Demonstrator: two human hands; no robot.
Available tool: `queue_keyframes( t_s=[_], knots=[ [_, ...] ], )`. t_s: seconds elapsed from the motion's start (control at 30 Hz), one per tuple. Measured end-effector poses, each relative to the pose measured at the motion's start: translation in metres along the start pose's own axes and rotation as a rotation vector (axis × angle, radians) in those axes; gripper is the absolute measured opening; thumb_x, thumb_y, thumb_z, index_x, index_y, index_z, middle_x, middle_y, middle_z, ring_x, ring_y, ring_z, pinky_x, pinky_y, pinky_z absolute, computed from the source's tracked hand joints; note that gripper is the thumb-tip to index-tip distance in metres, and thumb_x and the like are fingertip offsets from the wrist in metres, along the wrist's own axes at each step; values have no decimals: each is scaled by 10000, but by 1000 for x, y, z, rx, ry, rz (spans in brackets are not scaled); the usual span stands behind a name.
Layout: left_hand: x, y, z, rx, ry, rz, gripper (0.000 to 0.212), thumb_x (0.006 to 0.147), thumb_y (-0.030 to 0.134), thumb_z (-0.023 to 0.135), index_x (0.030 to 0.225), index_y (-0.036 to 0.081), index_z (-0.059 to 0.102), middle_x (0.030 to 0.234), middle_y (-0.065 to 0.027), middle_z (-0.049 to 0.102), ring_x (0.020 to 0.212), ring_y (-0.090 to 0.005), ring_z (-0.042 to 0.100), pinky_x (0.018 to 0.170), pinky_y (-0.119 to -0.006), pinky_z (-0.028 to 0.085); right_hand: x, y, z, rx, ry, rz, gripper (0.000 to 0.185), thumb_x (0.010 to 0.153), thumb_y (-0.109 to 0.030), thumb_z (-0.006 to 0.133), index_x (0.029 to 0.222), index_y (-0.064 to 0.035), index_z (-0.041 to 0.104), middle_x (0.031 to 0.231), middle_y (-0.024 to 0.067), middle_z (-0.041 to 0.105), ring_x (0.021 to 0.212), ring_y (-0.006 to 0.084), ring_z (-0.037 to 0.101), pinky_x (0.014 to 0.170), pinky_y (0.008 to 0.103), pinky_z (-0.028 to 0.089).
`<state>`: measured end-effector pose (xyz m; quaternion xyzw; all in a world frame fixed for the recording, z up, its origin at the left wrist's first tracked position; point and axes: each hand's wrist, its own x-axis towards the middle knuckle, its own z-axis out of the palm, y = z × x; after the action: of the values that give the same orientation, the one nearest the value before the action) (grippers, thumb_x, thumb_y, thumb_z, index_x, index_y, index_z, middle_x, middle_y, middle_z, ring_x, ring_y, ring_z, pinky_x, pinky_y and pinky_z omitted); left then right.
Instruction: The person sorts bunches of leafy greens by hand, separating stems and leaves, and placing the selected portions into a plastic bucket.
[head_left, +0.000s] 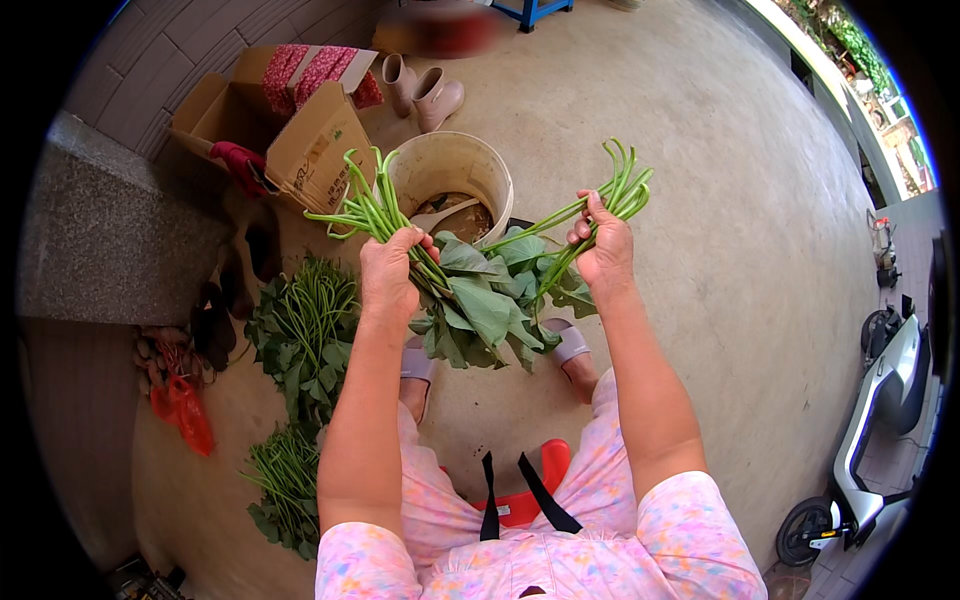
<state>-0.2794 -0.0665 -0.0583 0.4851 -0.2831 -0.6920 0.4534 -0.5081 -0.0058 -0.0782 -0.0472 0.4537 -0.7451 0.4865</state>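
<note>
My left hand (394, 266) is closed around a bundle of long green leaf stems (384, 214), their cut ends pointing up and away. My right hand (604, 240) grips a smaller bunch of the same stems (621, 191), held apart to the right. Broad green leaves (487, 300) hang from both bunches and mingle between my hands, above my sandalled feet. Just beyond them stands a dirty white plastic bucket (450, 154) with a pale ladle (446, 216) and brownish matter inside.
Two piles of leafy stems (311, 330) (289, 480) lie at left, near a red plastic bag (187, 412). An opened cardboard box (315, 146) and pink rubber boots (435, 97) stand behind. A red stool (555, 465) is beneath me; a scooter (862, 450) is parked at far right.
</note>
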Motion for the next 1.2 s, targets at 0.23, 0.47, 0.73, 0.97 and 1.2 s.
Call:
queue_keyframes(
  t_s=[0.23,0.47,0.73,0.97,1.2],
  knots=[
    [7,13,-24,-4,145,37,64,701,2,543,715,-11,482,600,-87,532,482,-170,517,459,-285,440,13,-35,-28,236,66,16,142,833,-201,536,854,-61,552,610,-21,428,482,99,344,509,269,305],
    [11,14,-44,117,152,82,28,710,23,539,717,7,516,605,-71,527,507,-181,525,474,-306,449,15,-45,-46,547,-235,128,185,843,-235,502,761,-72,535,599,0,390,475,95,302,498,251,280],
    [12,10,-31,79,129,17,40,695,5,545,705,-10,509,583,-76,526,479,-175,517,452,-291,439,25,-46,-63,695,-217,245,209,863,-223,468,769,-46,526,588,9,378,451,95,273,463,238,254],
    [12,7,-27,112,123,-8,36,702,19,545,710,-1,517,598,-75,530,499,-180,526,466,-307,453,33,-32,-96,58,-416,-90,135,829,-149,504,844,-21,544,687,46,506,556,141,474,527,261,411],
    [13,4,-31,140,119,-16,26,705,16,539,710,1,517,598,-73,531,498,-179,526,470,-306,452,4,-46,-36,451,41,0,70,788,-39,473,723,-53,492,661,56,493,557,158,469,515,267,423]
  ],
)
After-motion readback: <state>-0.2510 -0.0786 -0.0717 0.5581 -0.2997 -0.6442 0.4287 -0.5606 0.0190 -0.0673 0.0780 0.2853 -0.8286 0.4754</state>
